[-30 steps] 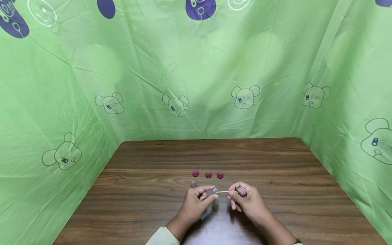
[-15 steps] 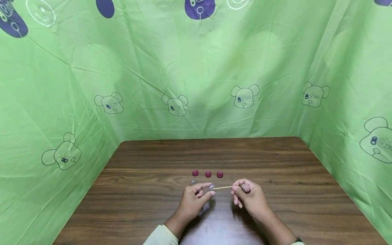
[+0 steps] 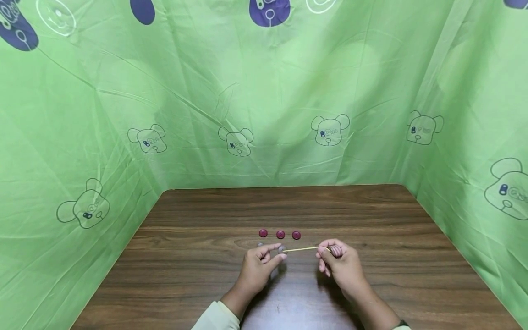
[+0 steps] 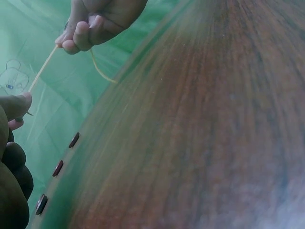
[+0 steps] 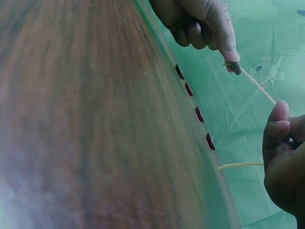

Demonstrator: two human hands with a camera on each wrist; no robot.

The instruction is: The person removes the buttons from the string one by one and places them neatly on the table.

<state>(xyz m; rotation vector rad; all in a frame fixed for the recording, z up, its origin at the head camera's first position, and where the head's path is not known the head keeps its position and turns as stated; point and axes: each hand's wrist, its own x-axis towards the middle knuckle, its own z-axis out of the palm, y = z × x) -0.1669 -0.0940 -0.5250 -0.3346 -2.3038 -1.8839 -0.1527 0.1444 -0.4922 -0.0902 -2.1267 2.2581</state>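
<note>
Above the wood-grained bench [image 3: 185,266], the left hand [image 3: 255,270] is pinching a round grey button [image 3: 281,249], mostly hiding a second button [image 3: 260,244] behind its fingers, while the right hand [image 3: 341,266] is gripping the straight, thin yellow cord [image 3: 301,249] between them.

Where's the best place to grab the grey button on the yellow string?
Probably pinch the grey button by opposite edges of its rim, from the left: it's a thin disc, and the yellow string stretches from it to the right hand.
</note>
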